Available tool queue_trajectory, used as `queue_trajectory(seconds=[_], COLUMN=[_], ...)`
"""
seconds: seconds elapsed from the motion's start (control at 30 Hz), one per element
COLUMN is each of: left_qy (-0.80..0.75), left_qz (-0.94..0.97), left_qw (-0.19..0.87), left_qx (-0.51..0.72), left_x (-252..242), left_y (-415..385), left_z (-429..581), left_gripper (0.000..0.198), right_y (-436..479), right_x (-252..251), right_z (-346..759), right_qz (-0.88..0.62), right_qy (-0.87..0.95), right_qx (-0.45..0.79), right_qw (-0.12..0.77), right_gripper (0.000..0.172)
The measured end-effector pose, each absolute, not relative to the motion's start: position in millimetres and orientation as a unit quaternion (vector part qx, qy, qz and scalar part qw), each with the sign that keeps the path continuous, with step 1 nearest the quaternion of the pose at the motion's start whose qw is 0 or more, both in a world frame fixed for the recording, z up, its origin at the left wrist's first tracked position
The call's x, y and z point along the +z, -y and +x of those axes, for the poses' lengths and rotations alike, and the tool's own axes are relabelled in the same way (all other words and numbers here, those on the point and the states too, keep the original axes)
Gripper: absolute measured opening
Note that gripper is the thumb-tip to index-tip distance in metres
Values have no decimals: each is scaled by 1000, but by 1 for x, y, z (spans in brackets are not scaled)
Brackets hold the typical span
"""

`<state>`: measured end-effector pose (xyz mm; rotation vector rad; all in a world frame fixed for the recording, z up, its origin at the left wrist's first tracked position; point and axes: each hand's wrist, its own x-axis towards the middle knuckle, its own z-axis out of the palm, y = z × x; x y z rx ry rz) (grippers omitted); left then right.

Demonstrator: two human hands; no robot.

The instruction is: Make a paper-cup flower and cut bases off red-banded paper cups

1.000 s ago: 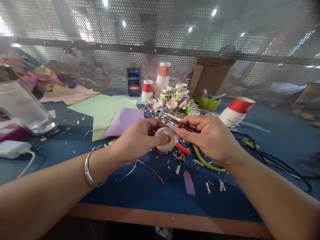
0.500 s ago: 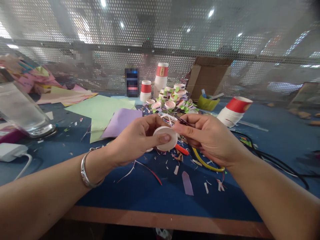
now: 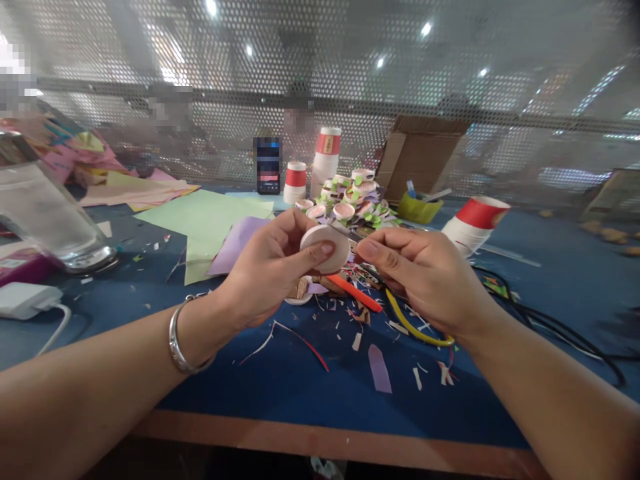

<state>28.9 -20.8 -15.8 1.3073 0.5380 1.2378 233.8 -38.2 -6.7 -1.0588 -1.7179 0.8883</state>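
I seemingly work a round white paper disc (image 3: 341, 248), left hand (image 3: 273, 260) pinching it, right hand (image 3: 417, 267) gripping grey metal scissors (image 3: 351, 234) beside it, steadiness needed next.

A slim, curved, silver-coloured metal bangle (image 3: 173, 337) is being worn on the left wrist, behind the left hand (image 3: 260, 273). Light is being reflected by its polished band, and small raised details are being shown near its upper end. The right hand (image 3: 425, 277) and both forearms (image 3: 530, 363) are being left uncovered.
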Motion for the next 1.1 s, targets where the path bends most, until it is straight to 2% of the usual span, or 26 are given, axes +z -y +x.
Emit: queue_trajectory(seconds=[0.2, 0.4, 0.57, 0.9, 1.1], left_qy=[-210, -198, -170, -204, -227], left_qz=[557, 560, 549, 560, 571], left_qw=[610, 629, 655, 643, 639], left_qx=[523, 501, 491, 480, 463], left_x=[-17, -18, -18, -17, -13], left_y=[21, 20, 20, 20, 19], left_z=[29, 29, 30, 28, 23], left_gripper=[23, 31, 29, 32, 28], right_y=[42, 45, 46, 48, 47], right_x=[-2, 2, 3, 5, 6], right_z=[234, 231, 231, 233, 235], right_qz=[-432, -446, -454, -453, -456], right_qy=[710, 746, 763, 779, 780], right_qx=[343, 253, 192, 162, 158], right_qw=[438, 426, 419, 403, 397], right_gripper=[39, 47, 48, 34, 42])
